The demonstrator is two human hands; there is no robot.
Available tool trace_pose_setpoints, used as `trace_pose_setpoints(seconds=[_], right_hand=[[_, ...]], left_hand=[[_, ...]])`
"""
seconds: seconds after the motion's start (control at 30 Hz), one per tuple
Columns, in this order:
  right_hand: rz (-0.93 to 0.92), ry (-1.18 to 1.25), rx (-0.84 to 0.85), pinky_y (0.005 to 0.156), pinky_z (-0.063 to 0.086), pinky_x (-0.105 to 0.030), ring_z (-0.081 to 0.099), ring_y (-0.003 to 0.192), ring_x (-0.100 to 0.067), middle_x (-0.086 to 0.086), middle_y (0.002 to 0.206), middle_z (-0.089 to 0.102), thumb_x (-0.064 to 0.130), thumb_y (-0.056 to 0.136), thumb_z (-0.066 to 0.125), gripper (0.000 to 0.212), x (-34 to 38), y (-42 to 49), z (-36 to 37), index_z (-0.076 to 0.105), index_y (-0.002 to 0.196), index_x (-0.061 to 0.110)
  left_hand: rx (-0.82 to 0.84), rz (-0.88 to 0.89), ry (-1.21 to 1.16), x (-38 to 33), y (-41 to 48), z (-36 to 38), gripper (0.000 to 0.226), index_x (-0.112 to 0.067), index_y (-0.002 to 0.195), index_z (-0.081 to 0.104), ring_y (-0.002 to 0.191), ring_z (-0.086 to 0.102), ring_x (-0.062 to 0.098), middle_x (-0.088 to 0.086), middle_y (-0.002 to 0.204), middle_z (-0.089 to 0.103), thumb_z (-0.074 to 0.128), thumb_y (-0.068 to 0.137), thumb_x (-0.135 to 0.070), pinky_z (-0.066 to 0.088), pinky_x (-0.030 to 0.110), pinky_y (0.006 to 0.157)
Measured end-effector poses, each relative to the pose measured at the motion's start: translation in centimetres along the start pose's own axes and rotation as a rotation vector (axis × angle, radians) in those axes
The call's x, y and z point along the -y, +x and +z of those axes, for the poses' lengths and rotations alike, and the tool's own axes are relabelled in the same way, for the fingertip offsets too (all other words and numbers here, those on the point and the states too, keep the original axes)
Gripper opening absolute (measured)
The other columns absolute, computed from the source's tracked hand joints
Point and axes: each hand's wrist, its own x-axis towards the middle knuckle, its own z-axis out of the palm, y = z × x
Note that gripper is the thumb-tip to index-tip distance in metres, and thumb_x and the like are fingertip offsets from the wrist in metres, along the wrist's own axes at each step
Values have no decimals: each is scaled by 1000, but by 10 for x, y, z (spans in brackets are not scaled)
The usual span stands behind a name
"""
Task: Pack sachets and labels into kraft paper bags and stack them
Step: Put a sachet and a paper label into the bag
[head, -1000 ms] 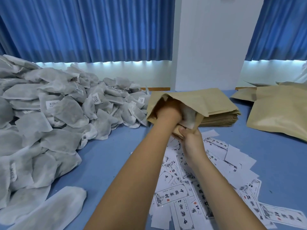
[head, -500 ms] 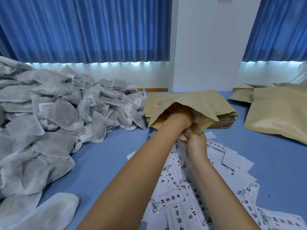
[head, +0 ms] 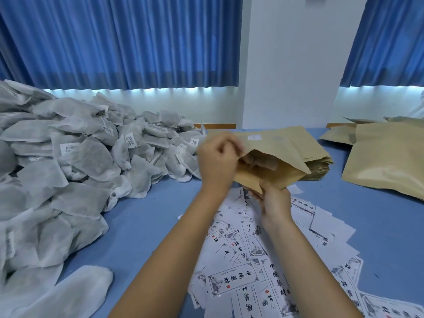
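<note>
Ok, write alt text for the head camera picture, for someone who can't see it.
A person's right hand pinches the lower lip of an open kraft paper bag while the left hand, blurred, curls at its mouth. Grey sachets are heaped to the left, printed labels lie scattered on the blue table.

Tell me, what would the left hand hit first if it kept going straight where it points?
Most likely the open kraft paper bag: the left hand sits at its mouth, aimed away from the person, with the upper flap just ahead. The hand is blurred, so depth is uncertain.
</note>
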Motion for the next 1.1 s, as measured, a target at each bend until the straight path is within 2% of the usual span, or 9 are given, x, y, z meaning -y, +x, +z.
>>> trace_pose_setpoints(seconds=[0.07,0.13,0.2,0.27,0.43,0.6,0.87,1.0,1.1], right_hand=[[3,-6,-13,52,51,-23,63,67,-25,-12,83,64,-4,93,49,14,2,-2,0,55,84,6],[14,5,4,56,51,-24,65,65,-25,-14,83,66,-4,93,49,15,4,-6,1,56,84,6],[22,-4,22,57,52,-24,66,63,-23,-15,85,66,-4,93,48,13,5,-8,3,57,87,4],[26,-11,26,56,52,-24,66,62,-24,-16,86,66,-4,93,48,12,6,-8,3,57,88,3],[30,18,39,49,52,-21,69,54,-19,-12,71,68,-6,93,45,17,9,-7,3,56,84,3],[39,14,56,51,52,-22,70,57,-20,-8,68,70,-4,95,46,16,8,-6,2,56,86,5],[25,-28,112,51,54,-22,71,59,-21,-8,66,71,-2,96,45,14,6,-1,-2,49,110,-1],[33,-35,118,51,55,-21,71,59,-21,-11,72,70,-2,96,46,16,6,2,-5,48,112,-2],[42,-46,110,52,55,-21,71,61,-22,-14,82,69,-1,96,47,14,8,3,-7,50,110,-2]], left_hand=[[-211,-206,270,34,14,-15,28,-24,86,66,90,58,12,-7,93,64,47,81,-4,48,30,76],[38,-459,739,80,21,-34,37,-26,128,52,125,38,30,13,135,43,53,91,-23,38,39,101],[345,-613,1014,118,21,-51,62,-34,146,28,136,19,40,23,151,16,56,91,-41,24,47,112],[437,-587,1109,141,18,-59,63,-34,143,32,132,24,41,24,149,18,61,87,-45,24,46,109],[198,-522,1063,142,17,-50,28,-12,103,53,114,38,37,19,130,37,65,86,-32,35,44,94],[81,-474,833,119,2,-44,46,-16,119,42,113,36,37,19,124,35,67,80,-16,40,39,79],[499,-581,884,83,-29,-42,49,-23,120,43,112,45,38,13,123,42,70,80,-32,44,38,80],[335,-440,871,55,-38,-48,23,-21,109,49,86,56,29,7,101,55,56,88,-28,40,32,64],[372,-544,620,22,-23,-55,8,-22,78,53,72,54,19,-2,78,58,61,77,-22,38,28,60]])
